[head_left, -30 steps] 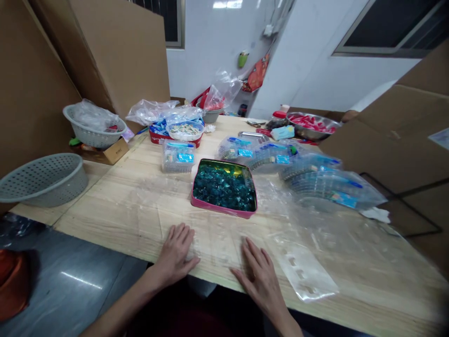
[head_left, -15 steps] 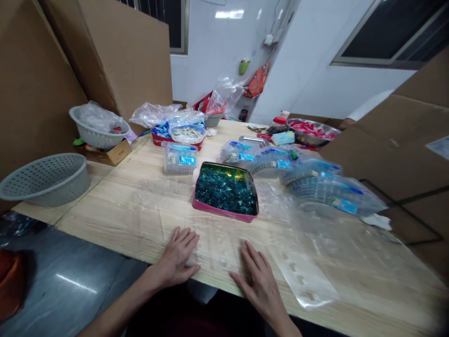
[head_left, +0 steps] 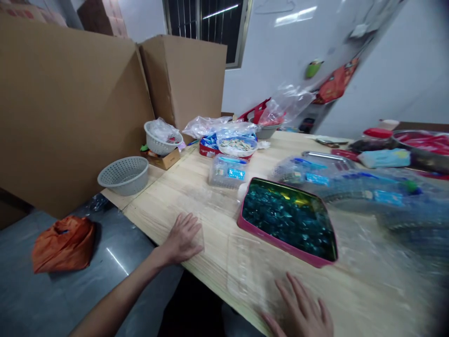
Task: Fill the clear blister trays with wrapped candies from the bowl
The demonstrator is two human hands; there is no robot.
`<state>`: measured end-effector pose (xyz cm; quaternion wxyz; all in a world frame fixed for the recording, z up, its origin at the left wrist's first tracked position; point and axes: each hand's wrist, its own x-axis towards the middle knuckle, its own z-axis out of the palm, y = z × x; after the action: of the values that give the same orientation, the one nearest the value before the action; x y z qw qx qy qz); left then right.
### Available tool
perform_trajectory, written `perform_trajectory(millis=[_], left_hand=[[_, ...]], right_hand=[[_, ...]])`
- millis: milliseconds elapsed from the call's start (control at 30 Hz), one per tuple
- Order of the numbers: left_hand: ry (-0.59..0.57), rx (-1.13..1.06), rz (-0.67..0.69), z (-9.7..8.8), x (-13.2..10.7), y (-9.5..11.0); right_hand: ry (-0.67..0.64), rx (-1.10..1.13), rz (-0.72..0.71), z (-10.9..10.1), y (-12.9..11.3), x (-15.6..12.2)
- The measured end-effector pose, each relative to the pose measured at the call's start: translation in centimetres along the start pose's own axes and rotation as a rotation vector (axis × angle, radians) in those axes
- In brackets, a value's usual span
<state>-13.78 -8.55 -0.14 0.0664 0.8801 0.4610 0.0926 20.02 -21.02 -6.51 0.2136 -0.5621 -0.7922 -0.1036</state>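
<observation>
My left hand [head_left: 183,239] lies flat, palm down, near the table's front edge. Under its fingers is a small piece of clear plastic [head_left: 200,230]. My right hand [head_left: 304,309] is at the bottom of the view with its fingers spread, over or on a clear plastic sheet or tray [head_left: 242,269]; contact is hard to tell. Beyond the right hand sits a pink-rimmed tin [head_left: 287,248] filled with small, shiny, dark teal pieces. Clear packs with blue pens and blue labels, such as one pack [head_left: 228,172], stand behind it.
On the left are a grey perforated basket [head_left: 124,175] and a smaller basket [head_left: 163,136] on a cardboard box. Tall cardboard [head_left: 77,103] stands behind them. An orange bag [head_left: 63,243] rests on the floor. More filled clear packs [head_left: 368,192] line the right, partly blurred.
The view has turned left and the tin looks nearer. My hands are farther apart: the left has moved left along the table edge, while the right is lower in view.
</observation>
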Motion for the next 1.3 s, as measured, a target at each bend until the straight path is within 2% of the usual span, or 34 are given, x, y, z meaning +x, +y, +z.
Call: perform_trajectory(millis=[100,233,400,533,633,733,833,900,1033,1200,1300], left_hand=[[-0.039,-0.021,-0.004,0.3,-1.3,0.2],[-0.105,-0.019,-0.06,1.3,-3.0,2.2],[-0.156,-0.078,-0.102,1.8,-3.4,5.7],[-0.159,-0.192,-0.05,1.4,-2.8,7.7],[-0.124,-0.208,-0.043,0.7,-2.5,7.0],[-0.099,-0.154,-0.014,0.1,-2.3,4.4],[-0.151,-0.122,0.091,0.0,-1.9,1.7],[-0.186,-0.108,0.123,0.3,-1.8,0.8],[-0.221,-0.162,0.174,0.8,-1.8,1.4],[-0.264,-0.3,0.299,1.0,-1.2,2.9],[-0.244,-0.336,0.344,1.5,-0.2,3.2]], right_hand=[[0.014,0.036,-0.05,0.8,-2.1,2.1],[0.024,0.048,-0.041,2.1,-3.5,3.5],[0.04,0.045,-0.004,3.1,-3.1,3.3],[0.042,0.04,0.028,2.7,-2.4,2.5],[0.03,0.039,0.052,1.8,-2.4,2.1],[0.014,0.048,0.059,0.9,-3.1,2.2],[-0.044,0.037,0.014,0.7,-4.5,2.8],[-0.078,0.017,0.003,0.9,-5.4,3.2],[-0.111,0.036,0.038,1.5,-5.9,4.0],[-0.149,0.166,-0.024,1.3,-4.9,3.9],[-0.138,0.183,-0.023,1.1,-4.4,3.4]])
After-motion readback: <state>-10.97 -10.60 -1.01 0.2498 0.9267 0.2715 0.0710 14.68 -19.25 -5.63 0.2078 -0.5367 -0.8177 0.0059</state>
